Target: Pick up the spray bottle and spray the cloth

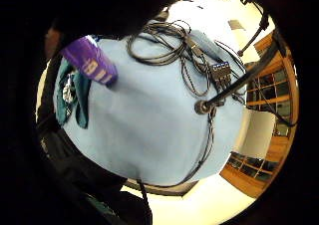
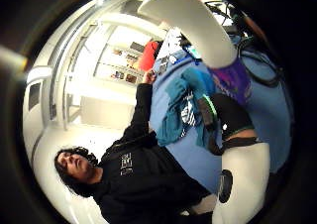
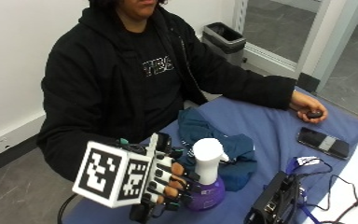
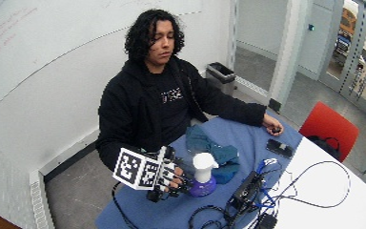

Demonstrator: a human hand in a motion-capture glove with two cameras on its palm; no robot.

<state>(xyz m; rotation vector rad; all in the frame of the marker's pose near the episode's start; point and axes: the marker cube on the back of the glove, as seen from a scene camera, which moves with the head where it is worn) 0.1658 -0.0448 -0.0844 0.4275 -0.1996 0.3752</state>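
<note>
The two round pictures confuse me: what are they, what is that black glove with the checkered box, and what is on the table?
No robot here: a person wears a black glove on the right hand. The two round pictures come from small cameras on that palm, one by the thumb, one by the little finger. The other two are from cameras beside the table. The gloved fingers curl round the neck of a spray bottle, white on top, purple below, whose base seems to rest on the blue tablecloth. Just behind it lies a crumpled teal cloth. Farther off are a phone and some black cables. The bare left hand rests at the far edge, on a small dark object.
</note>
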